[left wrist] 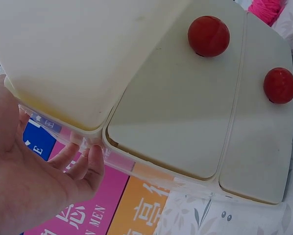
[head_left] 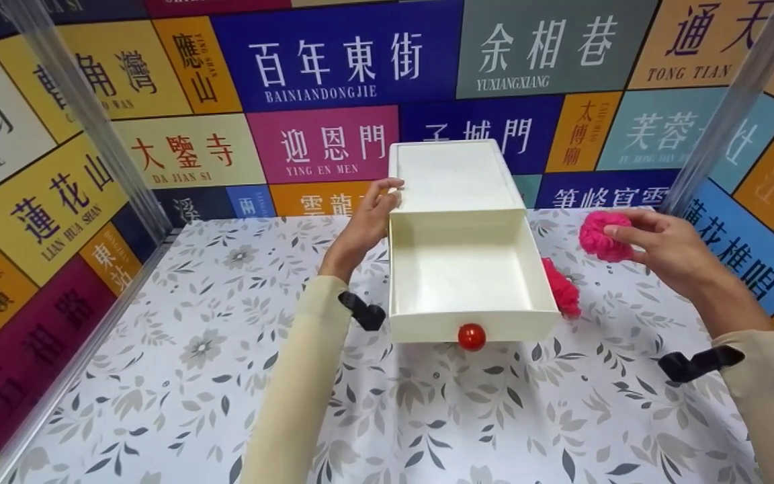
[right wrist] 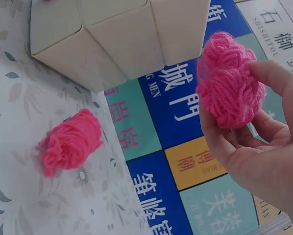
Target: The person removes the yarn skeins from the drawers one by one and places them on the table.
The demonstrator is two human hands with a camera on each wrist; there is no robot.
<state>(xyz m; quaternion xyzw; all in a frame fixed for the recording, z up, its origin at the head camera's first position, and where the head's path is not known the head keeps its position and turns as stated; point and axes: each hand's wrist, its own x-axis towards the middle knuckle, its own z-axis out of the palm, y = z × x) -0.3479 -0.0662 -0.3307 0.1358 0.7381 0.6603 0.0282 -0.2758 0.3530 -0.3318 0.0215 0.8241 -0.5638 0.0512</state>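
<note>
Item held: a pink yarn ball (head_left: 604,235), raised above the desk (head_left: 192,349) to the right of an open drawer (head_left: 464,262) and well apart from it. The right hand's (head_left: 676,249) grip is closed on it, thumb on one side and fingers on the other.

A second yarn ball (right wrist: 74,142) lies on the desk near the unit's right side, part of it hidden by the drawer in the head view.

The drawer juts forward from the top of a cream drawer unit (head_left: 451,175), its four rims exposed and its top open to above; open room separates its right rim from the held ball. A red knob (head_left: 471,337) marks its front edge. Two closed drawer fronts (left wrist: 252,117) sit below.

The left hand (head_left: 368,218) is at the unit's left edge, its grip slack, fingers loosely extended; contact pressure cannot be judged.
</note>
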